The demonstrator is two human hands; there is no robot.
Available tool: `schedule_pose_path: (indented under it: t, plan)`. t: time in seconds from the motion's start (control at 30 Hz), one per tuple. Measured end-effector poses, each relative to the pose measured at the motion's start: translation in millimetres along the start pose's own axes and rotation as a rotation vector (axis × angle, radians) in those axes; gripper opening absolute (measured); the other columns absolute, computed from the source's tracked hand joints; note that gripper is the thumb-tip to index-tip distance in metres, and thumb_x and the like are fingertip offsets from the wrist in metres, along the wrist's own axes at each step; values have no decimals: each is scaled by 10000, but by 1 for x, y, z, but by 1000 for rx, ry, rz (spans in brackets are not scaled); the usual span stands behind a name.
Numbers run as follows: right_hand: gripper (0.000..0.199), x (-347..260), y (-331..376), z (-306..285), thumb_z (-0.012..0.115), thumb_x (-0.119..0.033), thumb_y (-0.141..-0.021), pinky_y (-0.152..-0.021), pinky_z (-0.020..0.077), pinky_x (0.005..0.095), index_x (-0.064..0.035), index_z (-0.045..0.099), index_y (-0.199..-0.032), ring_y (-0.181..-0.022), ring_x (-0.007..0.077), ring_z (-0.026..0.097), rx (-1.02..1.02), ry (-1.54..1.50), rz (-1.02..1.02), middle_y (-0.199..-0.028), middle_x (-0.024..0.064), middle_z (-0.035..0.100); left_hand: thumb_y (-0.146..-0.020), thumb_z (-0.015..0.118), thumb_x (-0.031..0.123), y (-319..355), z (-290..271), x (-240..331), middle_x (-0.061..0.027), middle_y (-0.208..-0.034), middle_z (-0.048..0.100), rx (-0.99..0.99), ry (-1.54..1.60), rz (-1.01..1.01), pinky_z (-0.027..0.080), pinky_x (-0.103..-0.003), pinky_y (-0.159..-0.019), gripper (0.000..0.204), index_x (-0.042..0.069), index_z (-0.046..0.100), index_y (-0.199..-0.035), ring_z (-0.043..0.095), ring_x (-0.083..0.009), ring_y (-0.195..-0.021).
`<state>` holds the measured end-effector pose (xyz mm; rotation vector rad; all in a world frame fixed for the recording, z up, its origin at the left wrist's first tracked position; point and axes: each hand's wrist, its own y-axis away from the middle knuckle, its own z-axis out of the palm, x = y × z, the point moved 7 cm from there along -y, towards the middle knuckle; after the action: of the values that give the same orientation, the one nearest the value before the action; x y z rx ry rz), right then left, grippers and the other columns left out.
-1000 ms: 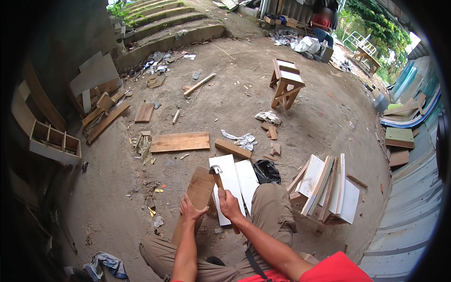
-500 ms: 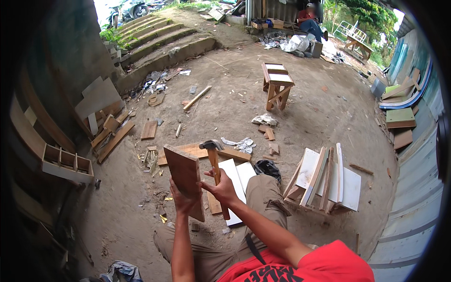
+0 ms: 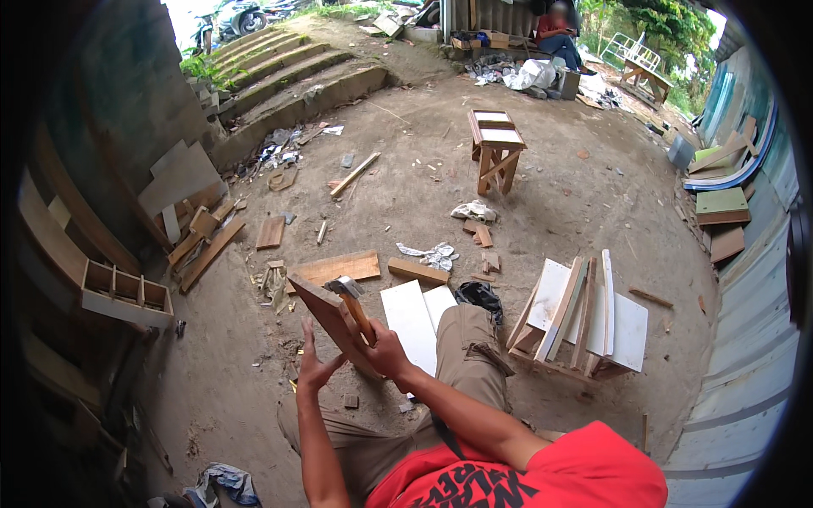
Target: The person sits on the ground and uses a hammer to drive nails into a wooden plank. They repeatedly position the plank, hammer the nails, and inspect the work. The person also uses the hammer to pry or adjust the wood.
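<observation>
A brown wooden board [image 3: 325, 311] stands tilted in front of me, above my lap. My right hand [image 3: 387, 353] is closed round the wooden handle of a claw hammer [image 3: 356, 311]. The hammer's metal head rests close against the board's upper part, and the right fingers lie at the board's edge. Whether they also grip the board is hidden. On the board's left side, my left hand [image 3: 317, 366] is open, fingers pointing up and thumb apart. The thumb tip is near the board's face; I cannot tell if it touches.
White panels [image 3: 410, 323] and wood offcuts [image 3: 421, 271] lie ahead on the dirt floor. To the right stands a stack of panels and strips [image 3: 580, 317]. Farther off is a small wooden stool [image 3: 497, 144]. A compartmented wooden box [image 3: 127, 295] is at left. A person [image 3: 556, 38] sits far back.
The board and hammer have shifted left and lower, and the hammer is tilted more. My left hand has loosened from the board's edge, its fingers now spread beside it.
</observation>
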<state>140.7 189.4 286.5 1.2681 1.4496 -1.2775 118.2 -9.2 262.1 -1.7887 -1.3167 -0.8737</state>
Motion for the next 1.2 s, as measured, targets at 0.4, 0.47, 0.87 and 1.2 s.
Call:
schedule_pose_path:
  t: [0.4,0.47,0.87,1.2]
  plan:
    - [436,-15,14,25,719,-359,-929,-706,539,426,-10,594,-1157,-854,366,723,-5,-93,-11,-901,223,713,-920,631,226,-45,-34,175,-247,-1565,331,464,-270,208,289,-474,-1187,545,23,502,-1410,312,-394,-1468]
    - [432,-11,13,25,694,-375,-948,-694,533,429,-8,595,-1154,-850,370,723,6,-55,-86,-898,223,712,-897,567,108,-43,-51,152,-250,-1553,357,555,-210,217,294,-453,-1187,510,20,516,-1396,335,-381,-1461]
    - [439,25,35,-25,606,-297,-1005,-742,528,390,68,517,-1231,-846,323,687,220,16,-50,-962,247,675,-727,439,-176,-62,-63,164,-237,-1614,259,-201,421,141,246,-421,-1221,866,-12,243,-1554,206,-398,-1511]
    - [230,28,64,19,602,-144,-1016,-502,332,229,-31,477,-1172,-562,32,439,-4,-154,0,-658,-43,502,-791,450,50,-49,-71,167,-230,-1523,445,-103,-319,141,292,-360,-1193,729,-30,368,-1511,422,-313,-1427]
